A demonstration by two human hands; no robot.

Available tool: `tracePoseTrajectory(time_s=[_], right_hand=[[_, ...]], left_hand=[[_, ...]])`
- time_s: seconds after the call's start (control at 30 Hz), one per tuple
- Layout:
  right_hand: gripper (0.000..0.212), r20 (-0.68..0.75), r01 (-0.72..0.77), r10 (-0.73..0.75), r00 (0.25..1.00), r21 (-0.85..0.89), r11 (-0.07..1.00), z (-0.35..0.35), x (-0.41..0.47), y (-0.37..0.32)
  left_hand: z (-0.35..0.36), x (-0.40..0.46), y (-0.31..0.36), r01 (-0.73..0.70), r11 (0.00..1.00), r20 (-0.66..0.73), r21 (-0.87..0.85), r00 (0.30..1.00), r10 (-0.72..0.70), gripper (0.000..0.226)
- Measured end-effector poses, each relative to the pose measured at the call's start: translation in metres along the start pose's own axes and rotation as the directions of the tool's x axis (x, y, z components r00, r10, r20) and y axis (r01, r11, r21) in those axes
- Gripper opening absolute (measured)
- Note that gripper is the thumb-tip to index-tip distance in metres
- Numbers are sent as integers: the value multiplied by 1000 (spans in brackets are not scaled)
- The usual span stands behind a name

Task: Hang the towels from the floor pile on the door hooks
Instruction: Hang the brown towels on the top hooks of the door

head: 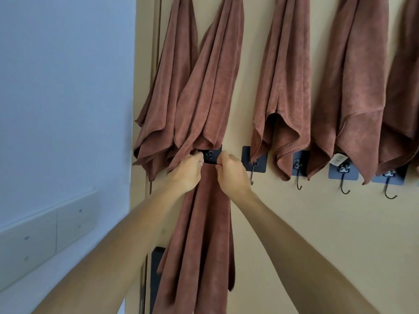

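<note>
A brown towel (199, 234) hangs down the beige door (306, 223) from between my two hands. My left hand (189, 172) grips its top edge on the left, and my right hand (229, 172) pinches it on the right. Both hands hold the towel right at the leftmost lower hook (209, 155), whose black plate shows just above my fingers. Whether the towel sits on the hook's prong is hidden behind my hands. Several brown towels (283, 75) hang from an upper row above.
Other black lower hooks (252, 168) stand bare to the right; one (344, 175) has a towel tag over its plate. A pale blue wall (68, 87) with a white switch panel (45, 241) lies left. A black door handle (156, 268) sits low on the door.
</note>
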State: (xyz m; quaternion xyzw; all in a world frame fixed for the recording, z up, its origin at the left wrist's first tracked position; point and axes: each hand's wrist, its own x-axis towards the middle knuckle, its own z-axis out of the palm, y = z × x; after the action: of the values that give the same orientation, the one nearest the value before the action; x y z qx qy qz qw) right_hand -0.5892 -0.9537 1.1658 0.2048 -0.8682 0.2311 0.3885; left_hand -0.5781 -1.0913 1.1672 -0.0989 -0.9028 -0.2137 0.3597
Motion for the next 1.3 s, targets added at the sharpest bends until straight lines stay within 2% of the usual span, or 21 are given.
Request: tracePoseTrajectory(time_s=[0.17,0.33,0.43,0.53,0.6,0.77,0.87,0.97,1.07,1.17,1.3], right_hand=[[14,-64,58,-64,996,-94,994,20,-11,4],[16,-110,64,-59,992,40,997,39,-26,10],[41,-143,108,-99,985,58,992,48,-46,12],[49,-85,84,-81,993,37,996,56,-70,17],[46,-25,91,-91,996,37,995,61,-83,23],[37,121,24,-49,991,203,979,78,-113,42],[32,116,-22,-10,993,266,964,82,-128,44],[34,32,-58,50,998,337,940,80,-128,40],[33,87,-81,49,995,417,905,77,-116,33],[20,99,-103,74,992,337,936,84,-113,35],[19,66,-126,112,992,295,947,87,-122,39]], left_hand=[[20,-6,-5,34,999,-36,20,999,-33,22],[41,-23,-11,125,991,-29,-38,992,-126,26],[53,-37,-18,171,978,22,-118,985,-169,23],[61,-57,-28,150,963,82,-225,987,-135,15],[63,-64,-34,141,952,96,-271,988,-119,19],[66,-76,-45,128,953,98,-275,990,-105,22],[66,-80,-48,138,947,103,-291,988,-112,21],[66,-80,-49,131,954,77,-270,990,-114,19],[66,-79,-47,131,957,57,-258,991,-120,19],[67,-79,-44,119,960,35,-254,993,-114,18],[67,-78,-42,113,961,-4,-253,993,-118,16]])
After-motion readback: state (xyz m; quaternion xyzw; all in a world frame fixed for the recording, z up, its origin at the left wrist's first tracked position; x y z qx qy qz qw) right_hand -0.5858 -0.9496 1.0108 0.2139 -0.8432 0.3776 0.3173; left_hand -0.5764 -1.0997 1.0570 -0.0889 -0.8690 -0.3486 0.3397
